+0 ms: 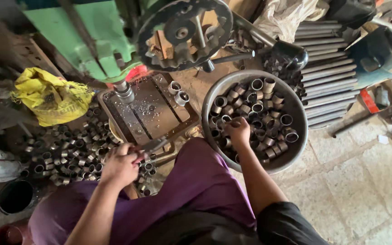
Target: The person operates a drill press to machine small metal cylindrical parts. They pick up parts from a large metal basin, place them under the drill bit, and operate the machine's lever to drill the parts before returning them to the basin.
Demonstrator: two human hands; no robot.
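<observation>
My right hand (238, 131) digs among metal rings (262, 113) in the basin (298, 149) – grip hidden; my left hand (120, 164) clenches a metal tool (154, 145) beside the drill table (148, 109)

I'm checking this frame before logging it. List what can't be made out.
Head view:
- Right hand fingertips: buried among metal rings in the grey basin; grasp unclear.
- Left hand: fist hides most of the metal tool.
- Drill bit under the chuck: too small.
- Green drill press: cut off by top edge.
</observation>
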